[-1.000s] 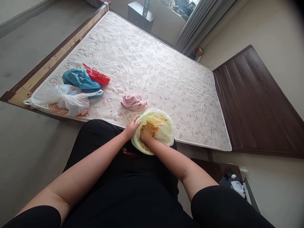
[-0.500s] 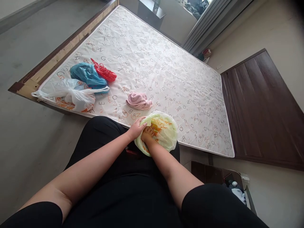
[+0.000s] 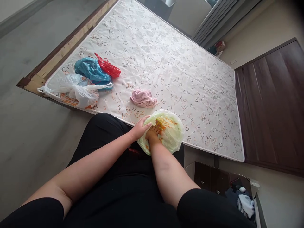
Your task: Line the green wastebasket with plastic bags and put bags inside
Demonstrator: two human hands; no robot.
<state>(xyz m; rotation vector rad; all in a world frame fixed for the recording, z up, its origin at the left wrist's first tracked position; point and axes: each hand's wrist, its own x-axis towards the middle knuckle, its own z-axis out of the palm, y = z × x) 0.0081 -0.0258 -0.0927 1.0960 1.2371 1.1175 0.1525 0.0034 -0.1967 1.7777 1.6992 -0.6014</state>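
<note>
- From here I see the bin [image 3: 182, 136] over the lap [image 3: 140, 166], lined with a plastic bag [image 3: 169, 136].
- My left hand [image 3: 140, 128] grasps its rim; I want that firm.
- My right hand [image 3: 154, 133] is inside, fingers spread, unclenched; I'd press gently outward.

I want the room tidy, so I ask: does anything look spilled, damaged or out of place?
I see no spill or damage. The bags, heaped near one corner of the mattress, look slightly odd on a sleeping surface, as does the crumpled cloth near the container.
</note>
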